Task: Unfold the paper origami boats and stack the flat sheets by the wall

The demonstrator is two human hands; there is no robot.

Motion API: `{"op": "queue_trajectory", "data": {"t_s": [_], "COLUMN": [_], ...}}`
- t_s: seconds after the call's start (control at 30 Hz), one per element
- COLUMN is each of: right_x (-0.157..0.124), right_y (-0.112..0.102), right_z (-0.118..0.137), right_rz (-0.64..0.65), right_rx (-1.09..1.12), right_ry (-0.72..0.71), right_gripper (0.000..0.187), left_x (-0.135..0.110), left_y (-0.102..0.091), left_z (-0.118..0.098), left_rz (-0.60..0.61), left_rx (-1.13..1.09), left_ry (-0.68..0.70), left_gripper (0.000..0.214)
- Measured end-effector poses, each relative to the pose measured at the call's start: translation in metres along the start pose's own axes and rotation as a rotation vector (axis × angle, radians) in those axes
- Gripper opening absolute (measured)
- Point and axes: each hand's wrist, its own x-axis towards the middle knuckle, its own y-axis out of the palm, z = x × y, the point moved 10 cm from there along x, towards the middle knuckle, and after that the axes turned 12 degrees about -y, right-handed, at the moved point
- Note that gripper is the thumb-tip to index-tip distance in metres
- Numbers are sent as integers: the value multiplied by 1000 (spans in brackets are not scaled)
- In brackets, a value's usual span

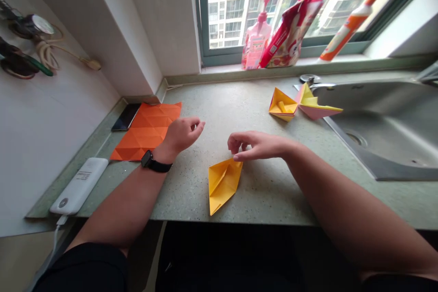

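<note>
A yellow folded paper piece [224,182] with a raised middle crease lies on the counter near its front edge. Just above its upper corner is my right hand [255,143], fingers bent down and thumb apart from them; the thumb tip meets or overlaps that corner. My left hand [185,133], wearing a black watch at the wrist, hovers over the counter with its fingers curled in and nothing visible in them. Beside it lies an orange creased paper sheet [147,127]. Farther back stand a yellow-orange folded paper piece [282,105] and a pink-and-yellow one [316,106], close together.
A steel sink [386,123] is set in at the right. On the left are a dark phone [126,117] and a white power bank [80,185] with a cable. A pink pump bottle [256,45], a red bag [294,32] and an orange-white bottle [349,32] line the windowsill.
</note>
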Motion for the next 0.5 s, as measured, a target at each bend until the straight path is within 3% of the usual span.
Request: {"op": "queue_trajectory", "data": {"t_s": [0.17, 0.27, 0.4, 0.5], "right_x": [1, 5, 8, 6], "right_y": [10, 12, -5, -16], "right_z": [5, 3, 4, 7], "right_rz": [47, 16, -223, -378], "right_rx": [-61, -117, -159, -137], "right_ry": [-25, -15, -32, -81], "right_gripper": [8, 3, 6, 14], "left_x": [-4, -13, -29, -32], "left_y": [-10, 1, 24, 31], "left_z": [-12, -29, -44, -46], "left_rz": [0, 130, 340, 340], "left_rx": [-37, -80, -120, -97], "left_ry": [55, 131, 208, 216], "left_gripper": [44, 41, 33, 26]}}
